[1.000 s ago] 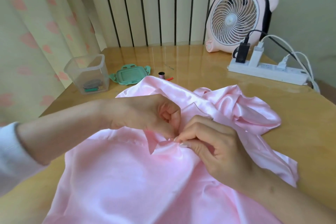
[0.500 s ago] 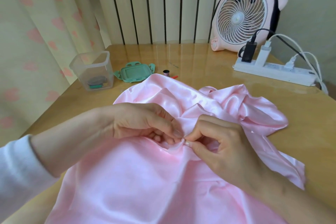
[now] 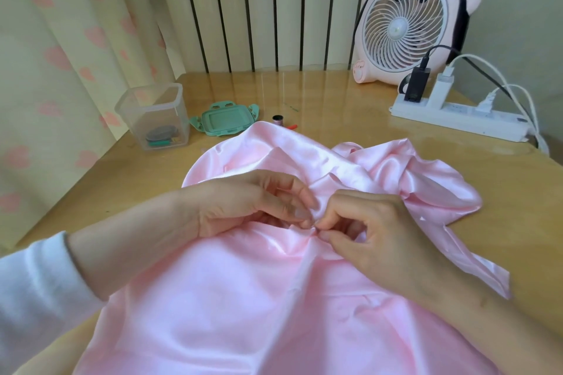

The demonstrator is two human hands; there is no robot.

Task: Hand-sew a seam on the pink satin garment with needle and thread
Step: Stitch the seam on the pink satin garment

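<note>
Head-worn camera looks forward and down, close over the table (image 3: 335, 106).

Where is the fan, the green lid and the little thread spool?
fan (image 3: 399, 29), head view, middle of its grille.
green lid (image 3: 228, 118), head view, its flat centre.
thread spool (image 3: 277, 120), head view, its top end.

A home room: heart-print curtain (image 3: 61, 55), pink desk fan (image 3: 411, 18), wooden table (image 3: 335, 106).

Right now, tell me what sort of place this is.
Most likely a room at home, set up for sewing. A heart-print curtain hangs beside a wooden table, a pink fan and power strip stand on it, and the left hand and right hand pinch a satin garment.
</note>
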